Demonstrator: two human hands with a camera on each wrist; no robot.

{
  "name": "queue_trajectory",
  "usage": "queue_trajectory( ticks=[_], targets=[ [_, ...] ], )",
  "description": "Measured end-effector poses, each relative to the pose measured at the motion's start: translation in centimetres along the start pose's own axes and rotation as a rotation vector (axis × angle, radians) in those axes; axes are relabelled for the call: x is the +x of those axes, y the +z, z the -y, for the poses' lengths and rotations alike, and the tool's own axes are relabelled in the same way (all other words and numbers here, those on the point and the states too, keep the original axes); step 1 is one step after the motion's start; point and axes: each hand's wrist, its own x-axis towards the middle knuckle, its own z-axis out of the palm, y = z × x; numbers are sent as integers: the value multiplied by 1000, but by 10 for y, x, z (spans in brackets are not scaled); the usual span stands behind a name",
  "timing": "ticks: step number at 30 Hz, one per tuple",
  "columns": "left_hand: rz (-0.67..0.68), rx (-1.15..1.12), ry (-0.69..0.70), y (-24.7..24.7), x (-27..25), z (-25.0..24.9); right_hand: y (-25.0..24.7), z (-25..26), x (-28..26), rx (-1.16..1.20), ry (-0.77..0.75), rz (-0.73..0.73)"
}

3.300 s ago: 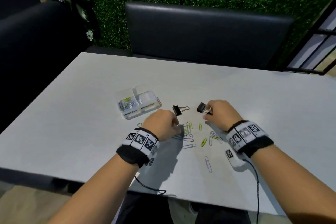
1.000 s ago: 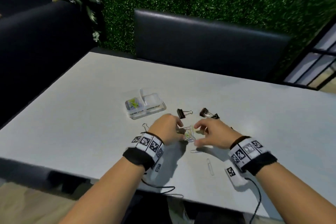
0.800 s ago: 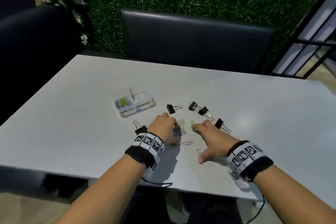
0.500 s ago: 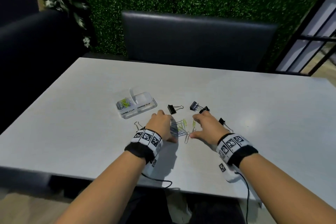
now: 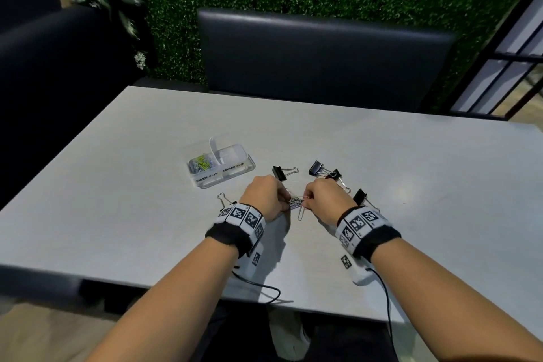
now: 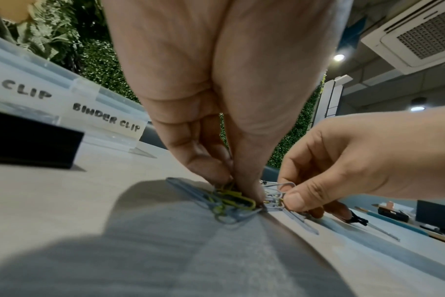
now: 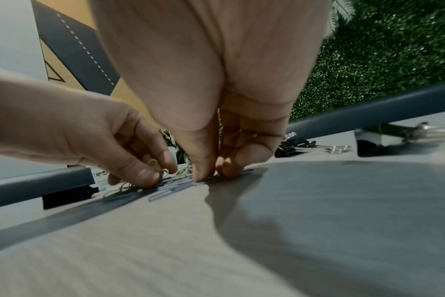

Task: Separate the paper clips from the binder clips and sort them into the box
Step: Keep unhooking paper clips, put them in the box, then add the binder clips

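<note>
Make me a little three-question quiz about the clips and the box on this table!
1. True or false: the binder clip compartment of the box already holds black clips.
2. What are the left hand and right hand both pinching? A) a binder clip B) the bunch of paper clips C) the box
3. Fill in: the paper clips already in the box lie in its ____ compartment.

Key: 1 false, it looks empty. 2 B. 3 left, labelled for paper clips.
</note>
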Motion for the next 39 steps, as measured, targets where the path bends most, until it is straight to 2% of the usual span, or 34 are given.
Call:
queue_trajectory(
  ticks=[6, 13, 17, 21, 26, 29, 34, 36, 39],
  targets=[
    [-51, -82, -9, -2, 0, 3, -3, -5, -10, 98, 0, -53],
    [-142, -307, 16, -17, 0, 9, -22, -3, -15, 376, 31, -150],
    [-210, -460, 0, -41, -3, 17, -30, 15, -4, 519, 17, -178],
    [-310, -609, -61, -84, -4, 44, -30, 54, 22, 575, -30, -155],
    [-487, -570, -205, -129, 10, 98, -16, 119, 69, 500, -106, -82],
    [-491, -483, -277, -133, 21, 118, -5, 152, 90, 410, -122, -56],
    [-453, -325, -230, -133, 22, 125, -1, 177, 103, 271, -138, -29],
    [-498, -312, -196, -134, 18, 120, -5, 172, 100, 277, -152, -2],
    [-523, -314, -121, -129, 7, 96, -19, 145, 88, 301, -163, -40]
  ],
)
